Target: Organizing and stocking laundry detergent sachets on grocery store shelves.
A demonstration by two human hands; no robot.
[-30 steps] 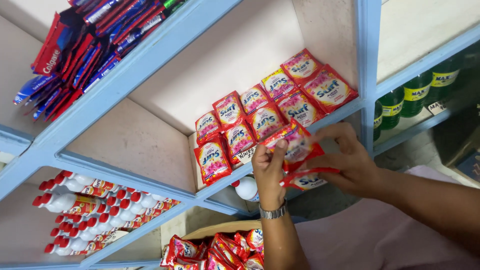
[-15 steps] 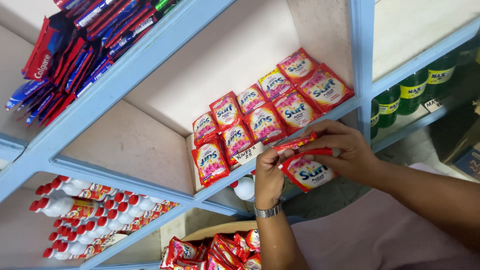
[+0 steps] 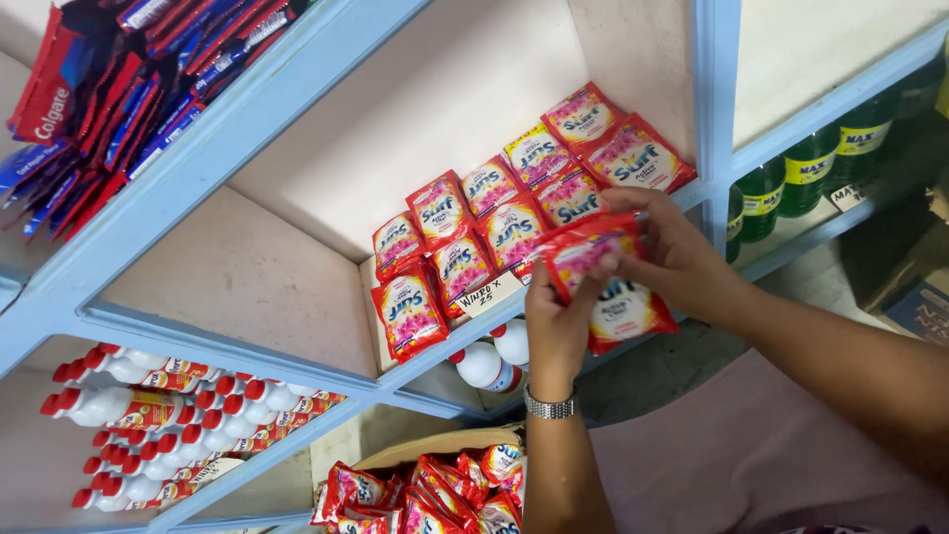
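Note:
Both my hands hold a strip of red detergent sachets point(image 3: 605, 282) in front of a pale blue shelf edge point(image 3: 465, 331). My left hand point(image 3: 556, 316), with a metal watch at the wrist, pinches the upper sachet from below. My right hand point(image 3: 672, 252) grips the same strip from the right, and one sachet hangs beneath it. Just behind them, rows of matching red sachets point(image 3: 514, 218) lie on the shelf, leaning against the cream back wall.
A cardboard box point(image 3: 435, 485) full of red sachets stands below. White bottles with red caps point(image 3: 148, 425) fill the lower left shelf, two more point(image 3: 494, 356) sit under the sachets. Red and blue cartons point(image 3: 109, 89) are upper left; green bottles point(image 3: 791, 178) stand at right.
My hands lifted the sachet strip slightly up and left toward the shelf edge, and the top sachet is now raised between my fingers.

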